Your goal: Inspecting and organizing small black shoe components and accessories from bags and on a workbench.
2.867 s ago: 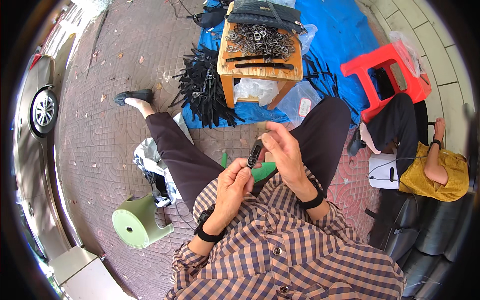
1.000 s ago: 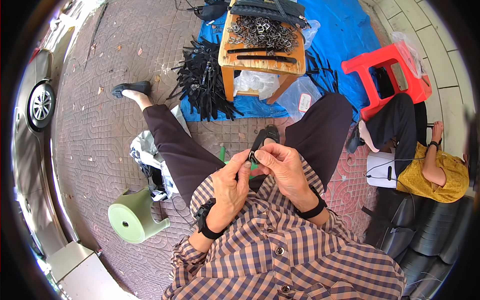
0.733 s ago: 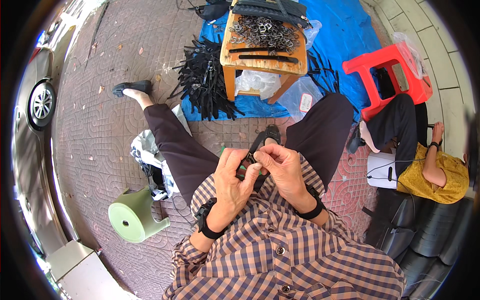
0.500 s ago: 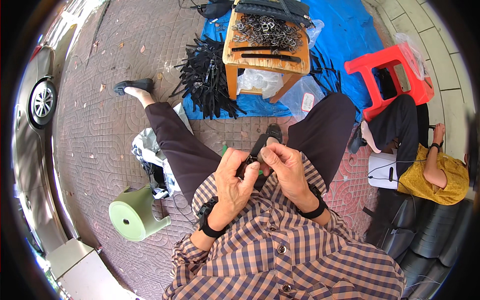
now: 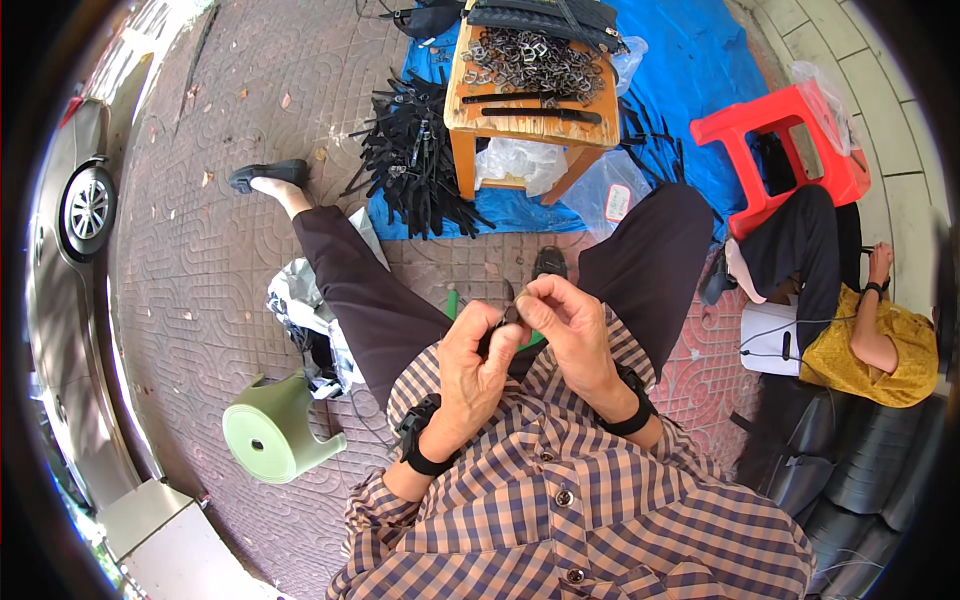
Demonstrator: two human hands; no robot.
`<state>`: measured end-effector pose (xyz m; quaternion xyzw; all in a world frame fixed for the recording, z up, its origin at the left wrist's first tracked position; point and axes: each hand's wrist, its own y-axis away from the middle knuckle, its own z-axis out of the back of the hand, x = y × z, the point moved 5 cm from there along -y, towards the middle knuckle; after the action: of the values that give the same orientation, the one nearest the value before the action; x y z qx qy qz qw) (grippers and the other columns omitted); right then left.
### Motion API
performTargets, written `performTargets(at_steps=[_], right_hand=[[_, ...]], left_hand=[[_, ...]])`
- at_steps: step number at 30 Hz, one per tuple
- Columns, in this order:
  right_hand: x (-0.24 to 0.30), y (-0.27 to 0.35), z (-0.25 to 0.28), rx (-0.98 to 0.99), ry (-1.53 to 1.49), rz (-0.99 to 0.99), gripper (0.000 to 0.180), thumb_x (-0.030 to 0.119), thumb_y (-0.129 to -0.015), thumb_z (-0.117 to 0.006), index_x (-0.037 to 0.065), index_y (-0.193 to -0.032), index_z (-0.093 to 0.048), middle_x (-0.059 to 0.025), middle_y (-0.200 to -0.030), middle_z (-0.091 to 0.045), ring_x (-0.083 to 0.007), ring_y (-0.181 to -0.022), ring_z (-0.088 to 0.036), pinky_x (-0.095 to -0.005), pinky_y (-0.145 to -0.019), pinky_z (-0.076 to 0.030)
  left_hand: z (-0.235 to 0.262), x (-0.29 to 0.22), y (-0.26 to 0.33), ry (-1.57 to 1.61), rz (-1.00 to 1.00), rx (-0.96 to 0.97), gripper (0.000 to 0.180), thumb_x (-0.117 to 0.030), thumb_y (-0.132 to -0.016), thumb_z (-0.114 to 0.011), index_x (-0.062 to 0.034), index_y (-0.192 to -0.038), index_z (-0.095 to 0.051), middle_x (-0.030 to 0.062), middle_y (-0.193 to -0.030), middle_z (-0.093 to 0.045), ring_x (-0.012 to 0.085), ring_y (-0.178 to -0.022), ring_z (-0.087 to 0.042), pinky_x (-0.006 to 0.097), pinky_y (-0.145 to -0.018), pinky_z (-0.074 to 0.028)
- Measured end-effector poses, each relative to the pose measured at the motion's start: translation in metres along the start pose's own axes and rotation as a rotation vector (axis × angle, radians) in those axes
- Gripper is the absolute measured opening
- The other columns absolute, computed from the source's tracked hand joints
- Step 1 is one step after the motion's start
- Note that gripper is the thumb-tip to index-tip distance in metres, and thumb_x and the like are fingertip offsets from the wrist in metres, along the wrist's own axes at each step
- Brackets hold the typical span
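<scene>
Between my two hands, above my lap, is a small black strap (image 5: pixel 509 312), mostly covered by the fingers. My left hand (image 5: pixel 472 362) is closed around it, thumb and forefinger pinching its upper part. The fingers of my right hand (image 5: pixel 568 325) are pinched together against the strap's upper end. Beyond my knees, a wooden stool (image 5: pixel 463 140) carries a heap of metal buckles (image 5: pixel 535 62) and two black straps (image 5: pixel 543 114) laid side by side. A large pile of black straps (image 5: pixel 412 165) with buckles lies to the stool's left.
Blue sheeting (image 5: pixel 690 60) spreads under the stool. A red plastic stool (image 5: pixel 740 120) stands at the right, near a seated person in a yellow top (image 5: pixel 850 345). A pale green stool (image 5: pixel 275 430) lies at the left, near plastic bags (image 5: pixel 298 290). A car (image 5: pixel 70 300) is at the far left.
The strap between my hands has tilted and shows less of its length and buckle. My right fingers have shifted slightly left, closer to my left hand.
</scene>
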<state>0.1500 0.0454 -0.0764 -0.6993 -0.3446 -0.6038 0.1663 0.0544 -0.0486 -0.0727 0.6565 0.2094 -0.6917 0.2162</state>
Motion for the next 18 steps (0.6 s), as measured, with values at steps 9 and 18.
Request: performTargets(at_steps=[9,18], right_hand=[[0.004,-0.004,0.003,0.053,0.084,-0.09,0.019,0.021,-0.094,-0.06,0.001,-0.095,-0.059,0.0005,-0.077,-0.058,-0.0048,-0.064,-0.052,-0.0194,-0.057,-0.042],[0.008,-0.01,0.01,0.062,0.107,-0.071,0.017,0.014,-0.09,-0.065,-0.002,-0.088,-0.059,-0.0005,-0.071,-0.059,-0.0035,-0.064,-0.056,-0.0179,-0.056,-0.045]], left_hand=[[0.0,0.007,0.0,-0.037,0.059,0.064,0.026,-0.026,-0.093,-0.061,-0.0016,-0.084,-0.059,0.0029,-0.074,-0.056,0.0118,-0.066,-0.049,0.025,-0.059,-0.04],[0.0,0.011,0.003,-0.047,0.183,0.133,0.015,-0.015,-0.093,-0.052,-0.0021,-0.087,-0.058,0.0017,-0.067,-0.053,0.0098,-0.059,-0.046,0.025,-0.056,-0.039]])
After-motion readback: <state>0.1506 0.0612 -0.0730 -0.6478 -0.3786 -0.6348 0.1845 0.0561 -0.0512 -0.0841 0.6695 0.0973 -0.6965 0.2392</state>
